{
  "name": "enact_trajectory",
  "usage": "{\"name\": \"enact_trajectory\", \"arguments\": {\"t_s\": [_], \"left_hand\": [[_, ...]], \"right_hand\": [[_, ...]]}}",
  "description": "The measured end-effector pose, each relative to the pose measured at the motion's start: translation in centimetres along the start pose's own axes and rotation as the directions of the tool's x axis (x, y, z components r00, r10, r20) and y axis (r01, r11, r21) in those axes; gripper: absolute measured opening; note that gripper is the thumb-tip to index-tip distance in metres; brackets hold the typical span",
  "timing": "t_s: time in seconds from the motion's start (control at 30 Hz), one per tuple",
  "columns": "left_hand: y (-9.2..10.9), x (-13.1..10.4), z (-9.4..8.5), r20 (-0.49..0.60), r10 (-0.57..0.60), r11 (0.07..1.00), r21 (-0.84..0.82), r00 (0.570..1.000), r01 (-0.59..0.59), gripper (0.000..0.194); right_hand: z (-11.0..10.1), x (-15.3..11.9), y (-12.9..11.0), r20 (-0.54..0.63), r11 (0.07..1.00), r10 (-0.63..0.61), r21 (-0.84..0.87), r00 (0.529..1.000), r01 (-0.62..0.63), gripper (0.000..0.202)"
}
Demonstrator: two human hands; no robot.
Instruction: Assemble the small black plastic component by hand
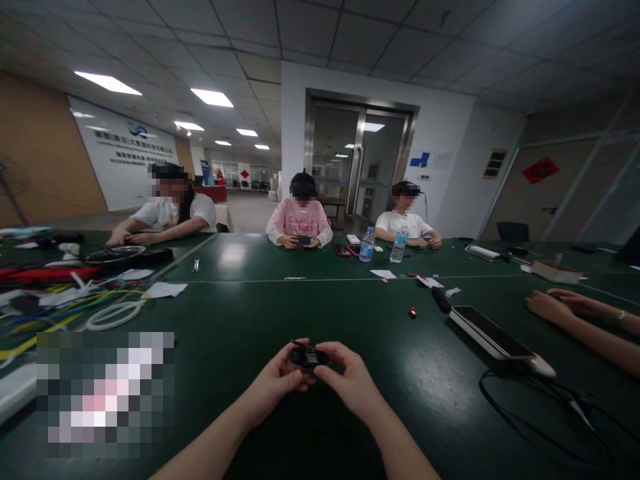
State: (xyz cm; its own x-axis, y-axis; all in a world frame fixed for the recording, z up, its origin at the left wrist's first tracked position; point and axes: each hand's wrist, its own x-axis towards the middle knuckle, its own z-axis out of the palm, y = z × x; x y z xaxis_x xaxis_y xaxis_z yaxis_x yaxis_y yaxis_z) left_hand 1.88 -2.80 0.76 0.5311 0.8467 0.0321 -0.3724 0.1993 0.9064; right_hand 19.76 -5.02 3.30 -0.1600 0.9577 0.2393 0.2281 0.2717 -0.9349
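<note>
Both hands meet above the green table, around a small black device [308, 357] with a pale patch on its near side. My left hand [283, 370] is closed on its left end, the thumb in front and the fingers behind and below. On the right end, my right hand [343, 370] grips with thumb and index finger. The fingers partly cover the device, and its exact kind is too small and dark to tell. A little red-and-dark piece [412, 312] lies on the table ahead and to the right.
Cables [115, 315] and papers crowd the table's left side. At right lie a flat dark-topped device [493, 333] and a black cord [505, 413]. Two water bottles [367, 245] stand farther off. Several people sit around the table; another person's hands [555, 307] rest at right.
</note>
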Motion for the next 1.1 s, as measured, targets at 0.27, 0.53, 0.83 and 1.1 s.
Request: {"name": "enact_trajectory", "arguments": {"t_s": [0.27, 0.53, 0.83, 1.1], "left_hand": [[0.5, -0.2, 0.1, -0.013, 0.024, 0.999, -0.024, 1.0, -0.024, 0.036], [0.5, -0.4, 0.5, 0.057, -0.089, 0.944, -0.313, 0.994, 0.103, 0.036], [0.8, -0.5, 0.8, 0.06, -0.091, 0.911, -0.398, 0.994, 0.107, 0.029], [0.7, -0.6, 0.6, 0.092, -0.099, 0.913, -0.388, 0.991, 0.127, 0.031]], "right_hand": [[0.0, -0.1, -0.4, 0.032, 0.998, -0.019, -0.055, 0.999, 0.02, 0.024], [0.0, 0.0, -0.3, -0.024, 0.995, -0.039, -0.096, 0.999, 0.037, 0.027], [-0.6, 0.0, -0.4, -0.016, 0.994, -0.029, -0.104, 0.999, 0.027, 0.027], [-0.5, -0.2, -0.9, -0.043, 0.993, -0.015, -0.121, 0.999, 0.01, 0.029]]}}
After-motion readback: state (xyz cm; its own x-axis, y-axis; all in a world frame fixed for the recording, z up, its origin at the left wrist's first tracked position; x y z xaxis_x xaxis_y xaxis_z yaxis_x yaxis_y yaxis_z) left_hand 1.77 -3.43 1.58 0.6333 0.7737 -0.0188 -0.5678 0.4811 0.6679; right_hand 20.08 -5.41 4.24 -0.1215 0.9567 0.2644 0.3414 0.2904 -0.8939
